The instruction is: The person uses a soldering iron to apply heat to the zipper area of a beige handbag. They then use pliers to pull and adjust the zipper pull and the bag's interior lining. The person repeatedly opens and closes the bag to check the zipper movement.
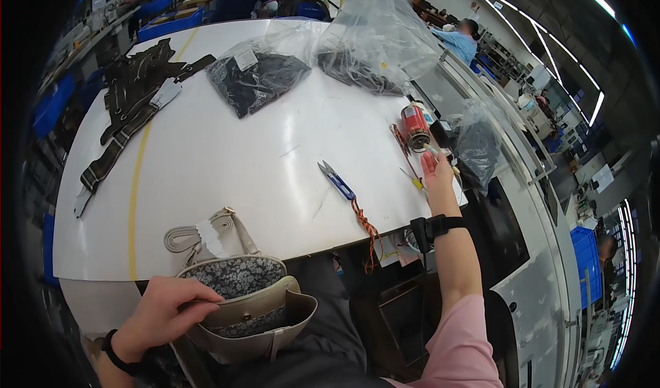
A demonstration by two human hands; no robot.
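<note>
Hands work well apart: the left hand (161, 312) comes in from the lower left corner, wrist bent, fingers curled over the rim of a beige handbag (251, 316) and gripping it; the bag sits at the near edge of the white desk (227, 161), mouth open toward the right, floral lining showing, its flat strap (199, 235) folded on the desk just behind it; the right hand (438, 169) reaches forward with the forearm stretched out along the desk's right side, fingers extended toward a red cylindrical can (414, 127) lying on its side; whether they touch it I cannot tell, and the hand is not closed on anything visible; blue-handled snips (337, 180) lie near the middle, long axis diagonal, blades pointing up-left.
</note>
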